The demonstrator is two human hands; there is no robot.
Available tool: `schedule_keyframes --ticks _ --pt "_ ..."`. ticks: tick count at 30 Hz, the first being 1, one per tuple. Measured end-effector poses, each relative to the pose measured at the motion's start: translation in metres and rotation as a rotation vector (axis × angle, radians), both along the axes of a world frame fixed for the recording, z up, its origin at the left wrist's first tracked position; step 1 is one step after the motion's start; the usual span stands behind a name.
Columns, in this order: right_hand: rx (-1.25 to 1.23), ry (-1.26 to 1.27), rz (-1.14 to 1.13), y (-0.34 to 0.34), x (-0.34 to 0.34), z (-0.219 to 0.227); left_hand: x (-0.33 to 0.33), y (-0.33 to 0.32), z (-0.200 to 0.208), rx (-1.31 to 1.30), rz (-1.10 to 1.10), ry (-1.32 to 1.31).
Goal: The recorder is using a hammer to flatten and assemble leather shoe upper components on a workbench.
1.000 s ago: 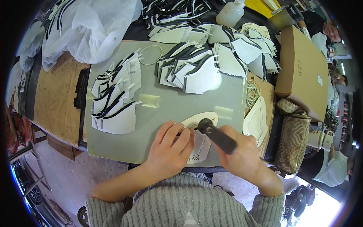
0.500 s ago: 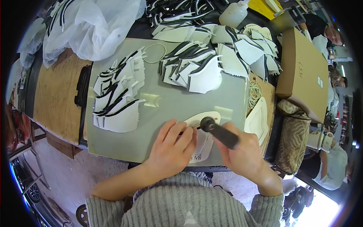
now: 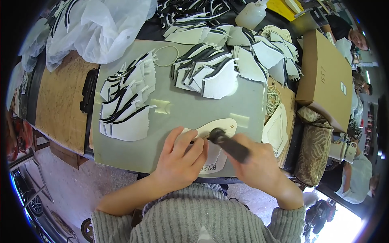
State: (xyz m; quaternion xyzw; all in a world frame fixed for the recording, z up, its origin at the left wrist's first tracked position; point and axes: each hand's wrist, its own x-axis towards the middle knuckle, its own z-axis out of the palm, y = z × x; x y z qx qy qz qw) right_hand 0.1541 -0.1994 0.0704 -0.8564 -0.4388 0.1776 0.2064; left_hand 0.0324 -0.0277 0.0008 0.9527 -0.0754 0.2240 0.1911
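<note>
My right hand is closed around a dark hammer-like tool, whose round black end lies over a cream pattern template. To the left of it, my left hand has its fingers bent and close together, holding the template down. Under the template and partly hidden by both hands is a white piece with dark lettering on its near end. A dark edge shows between the left fingertips, but the fingers hide most of it. Both hands work over a grey-green mat near its front edge.
Black-edged white pieces lie in a left stack and a middle stack, with more behind. At right are a coil of cord, another cream template, a cardboard box and a patterned roll. A plastic bag sits far left.
Both hands have shifted slightly to the left. The tool's round end has moved left and a little nearer along the template, and the white piece beneath has slid left.
</note>
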Motion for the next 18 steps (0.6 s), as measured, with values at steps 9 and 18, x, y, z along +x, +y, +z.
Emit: schedule_keyframes --ticks 9,18 --pt "-0.282 0.004 0.109 0.002 -0.001 -0.006 0.002 0.003 0.001 0.026 -0.019 -0.019" --pt "-0.236 -0.036 0.059 -0.006 0.000 -0.014 0.003 0.009 0.000 -0.377 0.125 0.136"
